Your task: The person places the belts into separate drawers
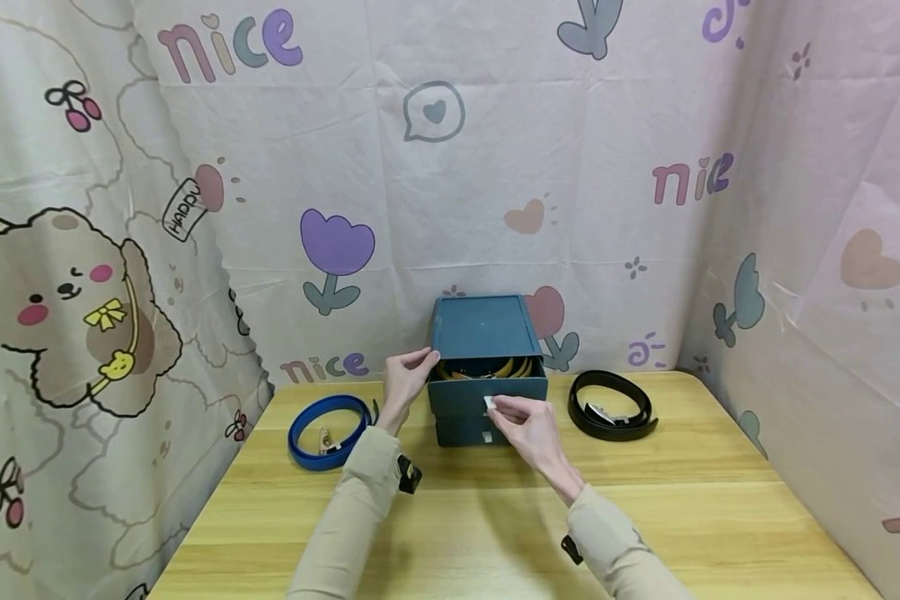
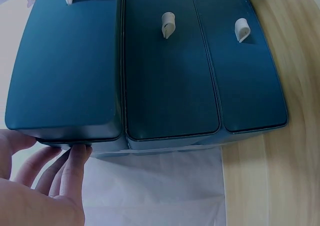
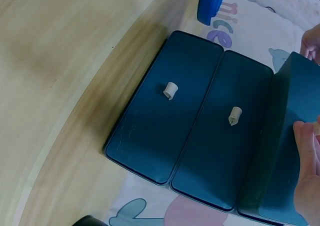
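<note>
A dark teal drawer box [image 1: 486, 325] stands at the back of the table, its top drawer [image 1: 453, 395] pulled partly out. Rolled belts [image 1: 523, 367], some yellowish, show inside that drawer. My right hand [image 1: 531, 427] pinches the white pull tab [image 1: 489, 402] on the drawer front. At the box's upper left front corner, my left hand [image 1: 405, 382] grips the edge, the thumb near the top and the fingers along the side. Two lower drawers, one with its white tab [image 2: 168, 25], are closed in the left wrist view.
A coiled blue belt [image 1: 300, 454] with a metal buckle lies left of the box. To the right lies a coiled black belt [image 1: 607, 433] with a silver buckle. A printed curtain [image 1: 450, 192] hangs close behind the wooden table [image 1: 480, 533].
</note>
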Available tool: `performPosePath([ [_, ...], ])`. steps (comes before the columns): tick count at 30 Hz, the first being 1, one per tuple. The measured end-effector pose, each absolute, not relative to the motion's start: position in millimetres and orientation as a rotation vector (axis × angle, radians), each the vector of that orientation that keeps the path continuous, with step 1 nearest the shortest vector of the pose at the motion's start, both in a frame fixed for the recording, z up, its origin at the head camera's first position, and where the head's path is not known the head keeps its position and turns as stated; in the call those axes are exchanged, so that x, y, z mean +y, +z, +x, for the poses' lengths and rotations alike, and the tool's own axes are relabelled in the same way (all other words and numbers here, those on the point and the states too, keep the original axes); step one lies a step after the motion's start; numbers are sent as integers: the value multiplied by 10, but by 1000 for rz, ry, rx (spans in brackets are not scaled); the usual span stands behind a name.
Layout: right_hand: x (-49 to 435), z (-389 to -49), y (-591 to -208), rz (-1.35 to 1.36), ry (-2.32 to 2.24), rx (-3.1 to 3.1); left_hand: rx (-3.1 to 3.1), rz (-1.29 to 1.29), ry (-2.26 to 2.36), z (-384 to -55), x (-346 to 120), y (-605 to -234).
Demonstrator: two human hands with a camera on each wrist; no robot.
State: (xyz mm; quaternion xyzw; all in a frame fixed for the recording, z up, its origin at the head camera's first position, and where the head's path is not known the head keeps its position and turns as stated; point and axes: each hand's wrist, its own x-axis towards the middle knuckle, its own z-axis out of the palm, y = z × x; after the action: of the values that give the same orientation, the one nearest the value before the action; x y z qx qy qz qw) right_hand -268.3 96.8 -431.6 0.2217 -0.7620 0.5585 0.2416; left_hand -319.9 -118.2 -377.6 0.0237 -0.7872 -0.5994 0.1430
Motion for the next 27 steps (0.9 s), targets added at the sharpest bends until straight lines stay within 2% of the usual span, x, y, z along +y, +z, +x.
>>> performPosePath([
  [8, 894, -2629, -4169, 481, 1577, -2131, -2255, 67, -1744, -3221, -1185, -3793],
  [15, 920, -2760, -4299, 448, 1605, -2114, -2260, 70, -1750, -3213, -1180, -3795],
  [27, 890, -2807, -4277, 369, 1674, -2108, -2257, 77, -1745, -3221, -1172, -3797],
])
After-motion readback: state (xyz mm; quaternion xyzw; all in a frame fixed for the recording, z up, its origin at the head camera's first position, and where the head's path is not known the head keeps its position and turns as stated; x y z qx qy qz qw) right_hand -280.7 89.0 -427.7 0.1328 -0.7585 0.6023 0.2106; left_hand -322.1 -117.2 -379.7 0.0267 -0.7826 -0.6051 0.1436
